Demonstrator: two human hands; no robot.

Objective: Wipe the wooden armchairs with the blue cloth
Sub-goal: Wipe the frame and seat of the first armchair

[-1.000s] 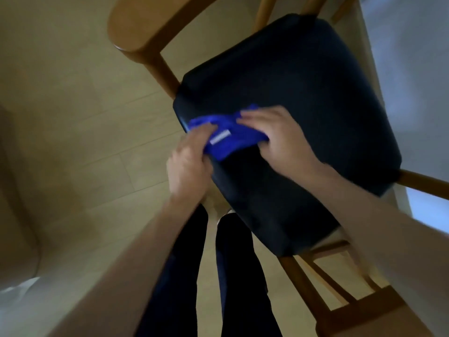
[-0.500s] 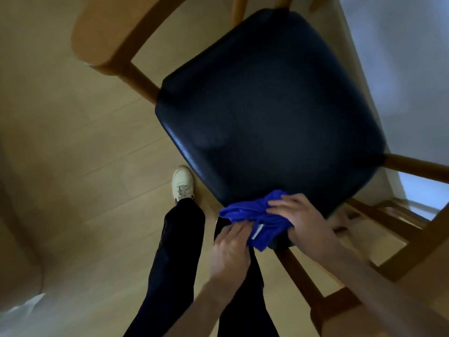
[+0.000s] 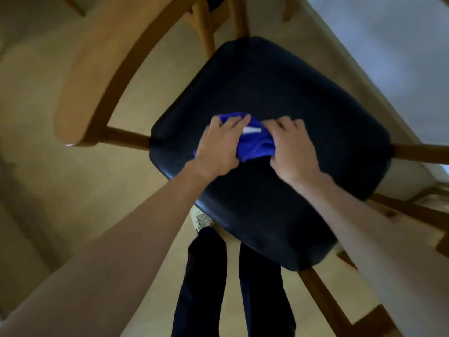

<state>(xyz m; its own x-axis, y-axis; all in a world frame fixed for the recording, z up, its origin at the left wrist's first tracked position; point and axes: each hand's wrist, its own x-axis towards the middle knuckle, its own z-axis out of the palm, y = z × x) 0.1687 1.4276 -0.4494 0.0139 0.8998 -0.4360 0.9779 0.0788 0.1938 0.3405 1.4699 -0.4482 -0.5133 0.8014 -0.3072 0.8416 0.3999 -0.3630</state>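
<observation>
A wooden armchair with a curved wooden armrest (image 3: 97, 76) and a dark padded seat (image 3: 279, 93) stands below me. The blue cloth (image 3: 255, 143), bunched up with a white label on it, lies on the left-middle of the seat. My left hand (image 3: 220, 144) presses down on the cloth's left side with its fingers spread over it. My right hand (image 3: 292, 152) rests on the cloth's right side, fingers curled over the fabric. Much of the cloth is hidden under both hands.
A light wooden floor (image 3: 60, 190) surrounds the chair. My dark trouser legs (image 3: 206, 283) and a pale shoe (image 3: 200, 220) are at the seat's near edge. Another wooden chair frame (image 3: 413, 210) stands at the right, beside a pale wall (image 3: 388, 45).
Both hands moved the cloth from the seat's near corner up to the middle-left of the seat. The view shifted, showing more of the armrest.
</observation>
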